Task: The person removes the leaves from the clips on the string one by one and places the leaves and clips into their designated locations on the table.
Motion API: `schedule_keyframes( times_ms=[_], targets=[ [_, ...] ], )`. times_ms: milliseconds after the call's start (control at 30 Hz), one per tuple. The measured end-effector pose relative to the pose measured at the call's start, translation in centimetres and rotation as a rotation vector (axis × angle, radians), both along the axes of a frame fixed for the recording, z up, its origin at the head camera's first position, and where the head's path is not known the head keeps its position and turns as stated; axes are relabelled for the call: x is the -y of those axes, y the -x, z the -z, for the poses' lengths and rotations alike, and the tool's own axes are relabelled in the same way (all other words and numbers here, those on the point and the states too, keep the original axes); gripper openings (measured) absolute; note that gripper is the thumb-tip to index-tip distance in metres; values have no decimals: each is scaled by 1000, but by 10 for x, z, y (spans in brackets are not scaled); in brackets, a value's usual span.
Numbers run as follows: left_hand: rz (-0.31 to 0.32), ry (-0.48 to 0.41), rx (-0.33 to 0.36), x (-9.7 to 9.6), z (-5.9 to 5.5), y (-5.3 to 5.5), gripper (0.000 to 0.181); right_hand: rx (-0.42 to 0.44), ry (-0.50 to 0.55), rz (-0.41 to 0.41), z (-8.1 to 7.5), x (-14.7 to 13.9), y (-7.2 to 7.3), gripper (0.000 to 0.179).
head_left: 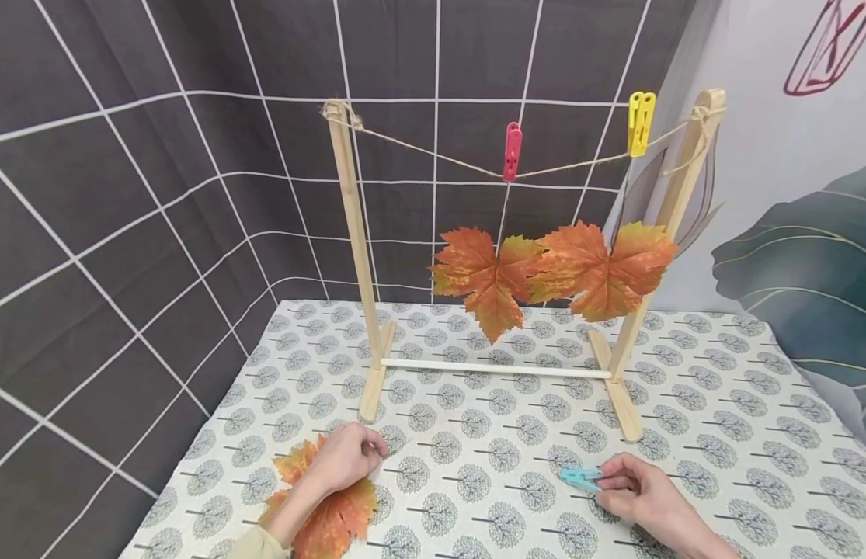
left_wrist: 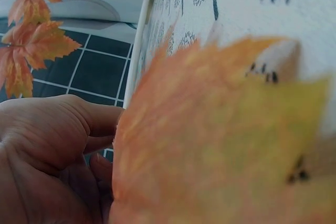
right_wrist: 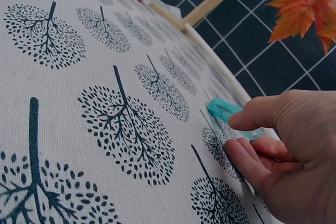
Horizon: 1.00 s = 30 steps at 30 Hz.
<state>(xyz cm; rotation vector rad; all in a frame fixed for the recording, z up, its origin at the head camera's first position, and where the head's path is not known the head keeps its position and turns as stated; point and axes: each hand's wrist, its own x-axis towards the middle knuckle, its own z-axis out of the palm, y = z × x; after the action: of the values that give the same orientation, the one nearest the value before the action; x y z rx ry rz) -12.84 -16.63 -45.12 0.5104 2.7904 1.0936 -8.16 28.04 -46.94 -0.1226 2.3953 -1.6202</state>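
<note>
My left hand pinches an orange artificial maple leaf by its stem, low over the front left of the table. In the left wrist view the blurred leaf fills the middle, and part of the fingers is hidden behind it. My right hand holds a light blue clothespin between thumb and fingers, close over the cloth at the front right. The right wrist view shows the clothespin sticking out past the fingertips.
A wooden stand with a left post and a white crossbar carries a sagging twine. A pink clothespin and a yellow clothespin hang two similar leaves from it. Tree-print cloth covers the table.
</note>
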Motion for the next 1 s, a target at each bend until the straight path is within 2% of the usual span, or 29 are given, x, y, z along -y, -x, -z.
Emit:
schedule_keyframes(
  times_ms=[333,667,1000],
  targets=[
    [-9,-2,15,0,1,-1,25,22,-55,50,-3,4,0,37],
    [-29,-18,46,-1,1,-2,23,6,-57,37,-2,4,-1,38],
    [-35,-11,35,-1,2,-1,25,-14,-76,35,-3,6,0,41]
  ],
)
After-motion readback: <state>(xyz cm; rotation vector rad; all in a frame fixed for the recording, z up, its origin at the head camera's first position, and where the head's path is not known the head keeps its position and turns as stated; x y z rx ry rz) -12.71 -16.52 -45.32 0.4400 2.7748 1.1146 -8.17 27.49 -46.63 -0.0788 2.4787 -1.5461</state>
